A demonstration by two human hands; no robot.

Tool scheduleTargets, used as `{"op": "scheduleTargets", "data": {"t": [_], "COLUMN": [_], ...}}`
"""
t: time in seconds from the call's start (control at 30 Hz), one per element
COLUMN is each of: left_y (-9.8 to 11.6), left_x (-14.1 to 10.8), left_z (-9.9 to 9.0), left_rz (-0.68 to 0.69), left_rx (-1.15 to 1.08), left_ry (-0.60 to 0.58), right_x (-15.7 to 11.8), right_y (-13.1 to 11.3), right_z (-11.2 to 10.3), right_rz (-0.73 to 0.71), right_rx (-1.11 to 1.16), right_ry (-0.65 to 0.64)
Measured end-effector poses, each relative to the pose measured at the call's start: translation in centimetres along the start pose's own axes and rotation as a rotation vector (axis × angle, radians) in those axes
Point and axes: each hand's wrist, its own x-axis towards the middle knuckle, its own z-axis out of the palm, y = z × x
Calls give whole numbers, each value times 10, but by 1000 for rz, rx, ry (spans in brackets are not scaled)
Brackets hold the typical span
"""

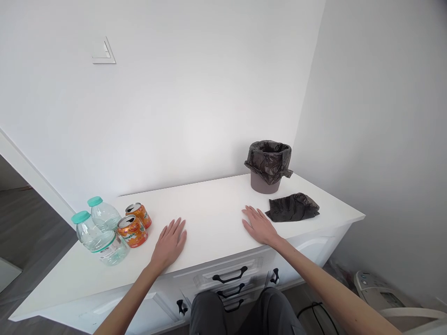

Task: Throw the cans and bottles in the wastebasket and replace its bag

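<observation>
My left hand (169, 244) lies flat on the white cabinet top (209, 204), fingers spread, holding nothing. Just left of it stand two opened orange cans (132, 231), one behind the other. Beyond them, at the left, are two clear plastic bottles (106, 246) with teal caps, both upright. My right hand (259, 224) also rests flat and open, with nothing in it. Close to its right lies a folded black plastic bag (291, 208). Behind that bag a small brownish bin (264, 183) stands upright, lined with a black bag folded over its rim.
A white wall with a switch plate (104, 52) rises behind the cabinet; another wall is at the right. Black handles (229, 275) stick out from the cabinet front. A pale appliance (379, 291) and dark cable are on the floor at the lower right.
</observation>
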Motion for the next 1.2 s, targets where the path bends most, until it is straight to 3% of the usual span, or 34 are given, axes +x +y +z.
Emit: {"op": "scheduleTargets", "data": {"t": [1.07, 1.2], "left_y": [0, 0], "left_x": [-4, -5], "left_z": [1, 1], "left_rz": [-16, -14], "left_rx": [28, 33], "left_ry": [24, 36], "right_x": [-2, -2], "right_y": [-4, -5], "right_z": [4, -5], "right_rz": [-16, -23], "right_rx": [-10, -35], "right_ry": [26, 69]}}
